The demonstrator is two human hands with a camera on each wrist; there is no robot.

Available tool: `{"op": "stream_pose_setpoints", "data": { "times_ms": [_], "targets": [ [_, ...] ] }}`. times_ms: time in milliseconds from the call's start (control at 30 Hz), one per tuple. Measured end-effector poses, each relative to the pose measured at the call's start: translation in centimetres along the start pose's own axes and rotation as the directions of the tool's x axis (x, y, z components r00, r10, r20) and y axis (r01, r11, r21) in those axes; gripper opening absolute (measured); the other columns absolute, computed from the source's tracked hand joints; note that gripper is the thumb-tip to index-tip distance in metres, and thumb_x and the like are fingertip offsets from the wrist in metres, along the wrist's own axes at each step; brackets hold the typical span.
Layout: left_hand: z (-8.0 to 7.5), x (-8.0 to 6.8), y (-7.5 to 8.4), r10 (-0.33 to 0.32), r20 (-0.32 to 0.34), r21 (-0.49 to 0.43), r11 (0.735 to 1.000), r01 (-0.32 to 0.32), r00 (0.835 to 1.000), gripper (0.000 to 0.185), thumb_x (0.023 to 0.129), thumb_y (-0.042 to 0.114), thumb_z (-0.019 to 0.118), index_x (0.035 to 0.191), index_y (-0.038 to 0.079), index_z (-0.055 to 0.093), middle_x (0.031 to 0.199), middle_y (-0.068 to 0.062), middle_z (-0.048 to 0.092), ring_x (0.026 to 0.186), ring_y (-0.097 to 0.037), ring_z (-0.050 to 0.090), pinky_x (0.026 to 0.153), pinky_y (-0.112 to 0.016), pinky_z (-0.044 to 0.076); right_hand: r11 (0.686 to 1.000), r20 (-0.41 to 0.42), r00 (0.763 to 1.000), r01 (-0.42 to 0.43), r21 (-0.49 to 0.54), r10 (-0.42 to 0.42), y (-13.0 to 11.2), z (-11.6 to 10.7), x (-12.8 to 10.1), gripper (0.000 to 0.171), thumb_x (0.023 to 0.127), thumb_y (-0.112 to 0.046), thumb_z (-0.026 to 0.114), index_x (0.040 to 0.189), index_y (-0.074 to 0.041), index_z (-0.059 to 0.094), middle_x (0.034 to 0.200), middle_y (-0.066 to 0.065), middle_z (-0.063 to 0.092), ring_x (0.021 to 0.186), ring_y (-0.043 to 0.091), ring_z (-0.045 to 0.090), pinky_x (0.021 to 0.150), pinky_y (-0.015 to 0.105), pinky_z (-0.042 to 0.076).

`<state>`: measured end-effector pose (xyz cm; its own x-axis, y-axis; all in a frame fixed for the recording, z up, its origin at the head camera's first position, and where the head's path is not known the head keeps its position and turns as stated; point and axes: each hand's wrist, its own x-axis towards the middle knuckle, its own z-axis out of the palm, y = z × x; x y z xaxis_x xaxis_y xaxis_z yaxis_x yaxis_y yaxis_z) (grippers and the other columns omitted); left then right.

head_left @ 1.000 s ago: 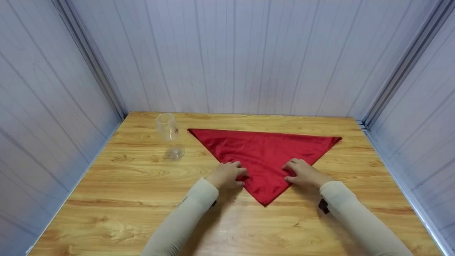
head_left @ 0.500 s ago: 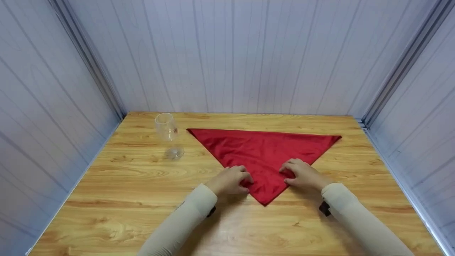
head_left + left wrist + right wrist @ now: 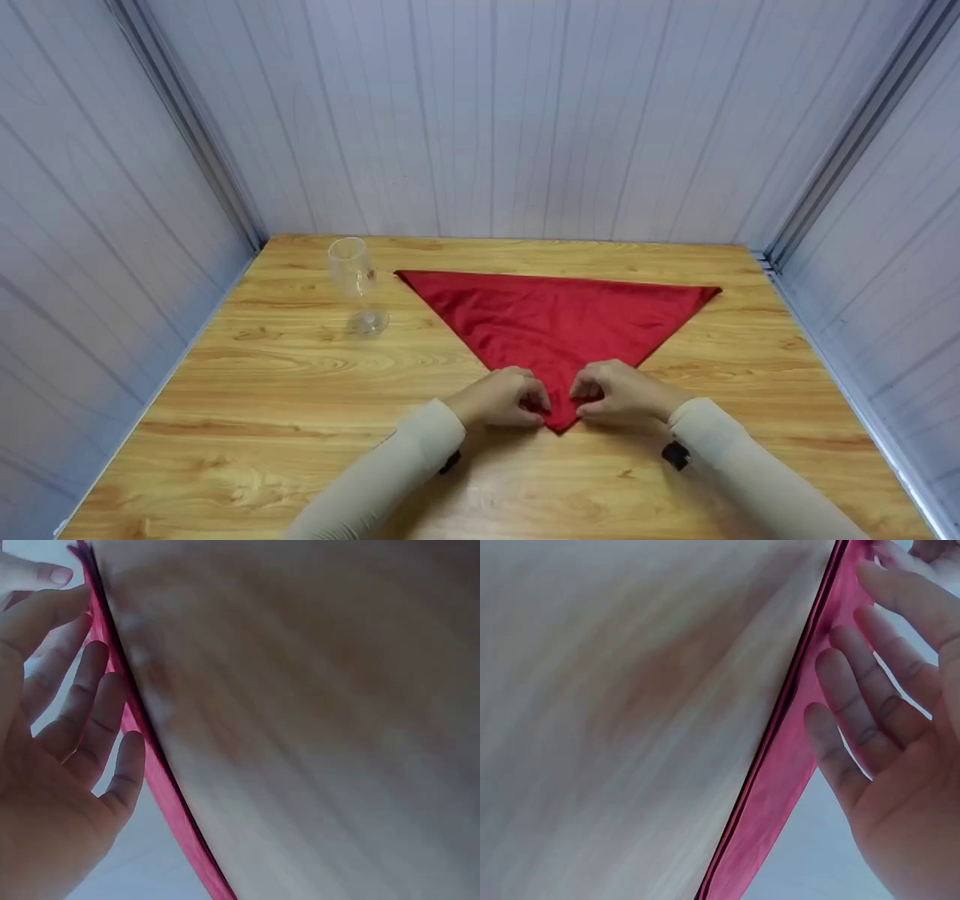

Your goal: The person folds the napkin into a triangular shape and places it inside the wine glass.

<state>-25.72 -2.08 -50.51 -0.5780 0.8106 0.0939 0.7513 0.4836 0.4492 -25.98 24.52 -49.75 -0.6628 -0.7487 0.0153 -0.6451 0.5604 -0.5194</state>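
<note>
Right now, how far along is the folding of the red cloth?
Done: the red cloth lies folded into a flat triangle on the table. In hand: the left hand and right hand pinch its near tip. Left: any further folds; the glass stands untouched.

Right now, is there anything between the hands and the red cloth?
Nothing visible. The left hand and right hand already rest on the near tip of the red cloth; the wine glass stands apart, far left.
</note>
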Motion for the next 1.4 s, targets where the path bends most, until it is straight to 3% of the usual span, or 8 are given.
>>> {"op": "stream_pose_setpoints", "data": {
  "times_ms": [200, 400, 633, 967, 1133, 1267, 1400],
  "targets": [
    [0.6, 0.3, 0.8, 0.061, 0.006, -0.041, 0.997, -0.061, 0.998, 0.014, 0.084, 0.022, 0.082, 0.095, 0.015, 0.078, 0.089, 0.006, 0.071, 0.083, -0.004, 0.061, 0.079, -0.013, 0.041, 0.998, 0.056, 0.998, 0.006, 0.066, -0.009, -1.0, 0.7, 0.2, 0.014, 0.088, -0.025, 0.079, 0.097, -0.015, 0.074, 0.089, -0.005, 0.066, 0.08, 0.01, 0.063, 0.07, 0.026, 0.053],
    [1.3, 0.6, 1.5, 0.011, 0.026, -0.115, 0.993, -0.008, 1.0, 0.02, 0.08, 0.028, 0.086, 0.088, 0.013, 0.076, 0.078, 0.007, 0.068, 0.07, 0.0, 0.058, 0.064, -0.01, 0.044, 0.997, 0.082, 0.997, 0.006, 0.073, -0.012, -1.3, 1.1, 0.3, 0.013, 0.087, -0.023, 0.08, 0.095, -0.016, 0.073, 0.087, -0.004, 0.063, 0.079, 0.013, 0.061, 0.069, 0.024, 0.051],
    [1.6, 1.2, 1.9, -0.094, 0.046, 0.008, 0.996, 0.094, 0.994, 0.025, 0.077, 0.04, 0.087, 0.084, 0.02, 0.073, 0.069, 0.016, 0.059, 0.064, 0.003, 0.052, 0.06, -0.013, 0.042, 0.996, 0.099, 0.995, -0.018, 0.087, 0.009, -1.3, 1.0, 0.2, 0.016, 0.086, -0.024, 0.081, 0.095, -0.016, 0.071, 0.088, -0.004, 0.061, 0.08, 0.013, 0.06, 0.07, 0.025, 0.05],
    [1.7, 1.7, 1.8, -0.093, 0.044, 0.073, 0.993, 0.089, 0.995, 0.017, 0.081, 0.036, 0.082, 0.084, 0.022, 0.074, 0.072, 0.016, 0.063, 0.067, 0.003, 0.054, 0.06, -0.014, 0.043, 0.994, 0.104, 0.994, -0.032, 0.106, 0.021, -1.2, 1.0, 0.3, 0.014, 0.087, -0.023, 0.08, 0.095, -0.015, 0.071, 0.088, -0.003, 0.061, 0.08, 0.014, 0.06, 0.069, 0.025, 0.05],
    [1.4, 1.7, 1.8, -0.084, 0.042, -0.003, 0.996, 0.085, 0.996, 0.007, 0.084, 0.025, 0.078, 0.083, 0.019, 0.076, 0.07, 0.017, 0.063, 0.066, 0.005, 0.054, 0.062, -0.012, 0.044, 0.995, 0.087, 0.996, -0.019, 0.102, 0.01, -1.3, 1.1, 0.3, 0.013, 0.088, -0.024, 0.078, 0.094, -0.015, 0.071, 0.087, -0.002, 0.062, 0.08, 0.014, 0.061, 0.069, 0.025, 0.05],
    [1.2, 1.6, 1.6, -0.106, 0.065, -0.104, 0.988, 0.113, 0.992, 0.004, 0.086, 0.016, 0.075, 0.085, 0.013, 0.078, 0.068, 0.016, 0.062, 0.065, 0.005, 0.052, 0.063, -0.011, 0.043, 0.996, 0.07, 0.997, -0.032, 0.083, 0.026, -1.5, 1.3, 0.4, 0.011, 0.09, -0.028, 0.077, 0.092, -0.018, 0.071, 0.086, -0.006, 0.061, 0.078, 0.009, 0.059, 0.068, 0.025, 0.05],
    [1.1, 1.5, 1.5, -0.129, 0.089, -0.139, 0.98, 0.141, 0.988, 0.005, 0.087, 0.015, 0.074, 0.087, 0.012, 0.078, 0.068, 0.017, 0.059, 0.065, 0.004, 0.05, 0.063, -0.011, 0.042, 0.998, 0.049, 0.998, -0.04, 0.058, 0.037, -1.7, 1.6, 0.5, 0.012, 0.091, -0.032, 0.075, 0.089, -0.021, 0.071, 0.085, -0.008, 0.06, 0.078, 0.006, 0.057, 0.068, 0.024, 0.05]
  ]
}}
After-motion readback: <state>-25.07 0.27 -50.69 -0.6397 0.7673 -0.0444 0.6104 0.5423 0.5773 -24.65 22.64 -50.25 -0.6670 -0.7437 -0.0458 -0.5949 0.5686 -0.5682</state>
